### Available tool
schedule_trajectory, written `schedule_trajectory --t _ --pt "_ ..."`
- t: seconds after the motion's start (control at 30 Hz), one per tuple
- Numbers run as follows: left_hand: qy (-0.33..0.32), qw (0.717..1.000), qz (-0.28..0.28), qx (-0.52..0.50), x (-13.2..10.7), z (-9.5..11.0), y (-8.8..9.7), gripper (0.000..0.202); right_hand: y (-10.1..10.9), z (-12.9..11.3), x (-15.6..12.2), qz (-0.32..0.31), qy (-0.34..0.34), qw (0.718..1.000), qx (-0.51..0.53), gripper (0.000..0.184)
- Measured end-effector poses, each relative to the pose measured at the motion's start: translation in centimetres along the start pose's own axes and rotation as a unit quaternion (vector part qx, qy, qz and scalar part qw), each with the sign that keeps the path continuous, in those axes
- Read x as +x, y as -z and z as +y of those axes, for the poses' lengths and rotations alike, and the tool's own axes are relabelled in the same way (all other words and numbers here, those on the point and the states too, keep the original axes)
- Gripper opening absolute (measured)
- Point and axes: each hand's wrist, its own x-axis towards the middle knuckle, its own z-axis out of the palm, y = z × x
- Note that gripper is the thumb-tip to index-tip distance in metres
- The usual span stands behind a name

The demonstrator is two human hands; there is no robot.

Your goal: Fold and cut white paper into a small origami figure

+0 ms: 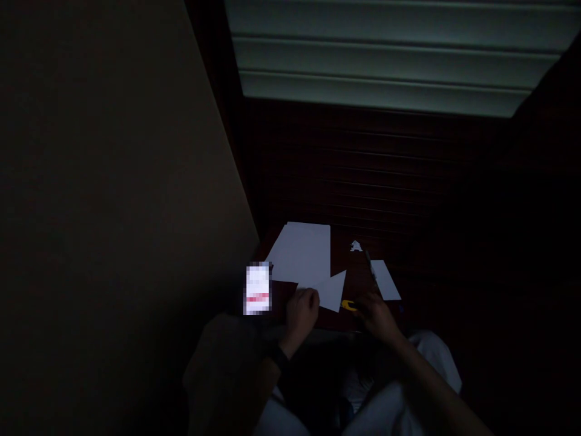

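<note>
The scene is very dark. My left hand (302, 312) is closed on the left edge of a white folded paper triangle (333, 289) lying on a small dark wooden table (351, 278). My right hand (376, 315) rests with curled fingers next to a small yellow object (348, 304), perhaps a cutter; whether the fingers grip it is too dark to tell. A white sheet of paper (303, 251) lies flat behind the triangle.
A lit phone screen (258, 289) sits at the table's left edge. A narrow white paper strip (388, 280) and a small white scrap (356, 246) lie to the right. A beige wall (113, 181) stands at left; a dark slatted panel (354, 163) and pale blinds (385, 60) are behind.
</note>
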Motion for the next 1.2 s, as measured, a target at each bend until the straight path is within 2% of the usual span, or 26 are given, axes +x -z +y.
schedule_trajectory --t 0.03,0.1,0.13,0.2,0.3,0.4,0.5,0.63,0.73,0.93,1.2 --pt "-0.105 0.991 0.011 0.087 0.6 0.4 0.5 0.025 -0.1 0.1 -0.1 0.0 -0.002 1.0 -0.001 0.026" --pt "-0.249 0.944 -0.007 0.216 2.0 1.1 1.1 0.031 -0.2 0.2 -0.1 0.0 -0.002 1.0 -0.005 0.027" --pt "-0.291 0.919 -0.026 0.264 2.6 1.2 1.2 0.034 -0.2 0.2 -0.2 0.0 0.001 1.0 -0.006 0.028" --pt "-0.33 0.883 -0.056 0.33 3.4 0.9 0.9 0.037 -0.3 0.2 -0.2 0.0 0.01 1.0 -0.004 0.029" --pt "-0.319 0.866 -0.061 0.38 3.7 -0.3 -0.1 0.04 -0.1 0.1 -0.1 -0.005 0.017 1.0 -0.001 0.029" --pt "-0.274 0.873 -0.018 0.403 2.9 -1.0 -0.9 0.044 0.2 0.1 0.0 -0.015 0.018 1.0 -0.002 0.031" --pt "-0.252 0.879 0.012 0.404 2.2 -0.4 -0.9 0.048 0.5 0.2 0.2 -0.029 0.021 0.999 -0.001 0.036" --pt "-0.306 0.878 -0.042 0.365 3.0 0.5 -0.3 0.045 0.8 -0.1 0.4 -0.04 0.027 0.999 -0.007 0.039" --pt "-0.322 0.882 -0.08 0.335 3.9 0.1 -0.4 0.043 0.9 -0.5 0.5 -0.046 0.03 0.998 -0.014 0.037" --pt "-0.308 0.892 -0.091 0.318 4.2 -1.0 -0.9 0.043 0.7 -1.0 0.4 -0.047 0.035 0.998 -0.027 0.035" --pt "-0.305 0.893 -0.095 0.316 4.1 -0.5 -0.6 0.043 -0.5 -0.8 -0.4 -0.024 0.023 0.999 -0.026 0.035"
